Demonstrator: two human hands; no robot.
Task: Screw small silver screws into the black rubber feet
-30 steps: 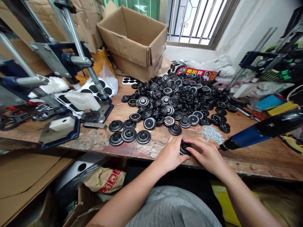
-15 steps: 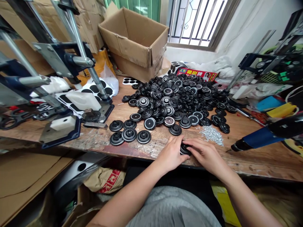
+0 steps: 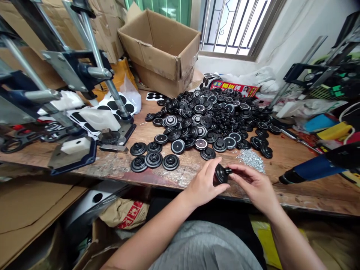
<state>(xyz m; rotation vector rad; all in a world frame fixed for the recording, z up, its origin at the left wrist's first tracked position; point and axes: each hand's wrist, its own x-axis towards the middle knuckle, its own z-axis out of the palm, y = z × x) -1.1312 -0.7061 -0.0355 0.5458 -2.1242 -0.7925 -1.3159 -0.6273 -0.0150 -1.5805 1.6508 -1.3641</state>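
Near the table's front edge, my left hand (image 3: 204,183) is closed around the rim of a black stepped disc (image 3: 220,174), which is tipped on edge. My right hand (image 3: 253,184) pinches the small black knob (image 3: 228,170) that sticks out from the disc's centre toward the right. Just beyond my right hand lies a heap of small silver screws (image 3: 251,159). A large pile of similar black discs (image 3: 194,116) spreads behind both hands, with small black knobs (image 3: 227,120) among it. Several discs with knobs (image 3: 153,159) stand grouped to the left.
A blue power screwdriver (image 3: 306,168) points leftward beside my right hand. Metal presses (image 3: 104,73) stand on the left, and another press frame (image 3: 305,75) is at the right. A cardboard box (image 3: 157,48) sits at the back, near a barred window (image 3: 227,26).
The disc has gone from lying nearly flat to tipped up on edge, its knob now facing right. My right hand has shifted slightly right, and the screwdriver's tip has also moved right.
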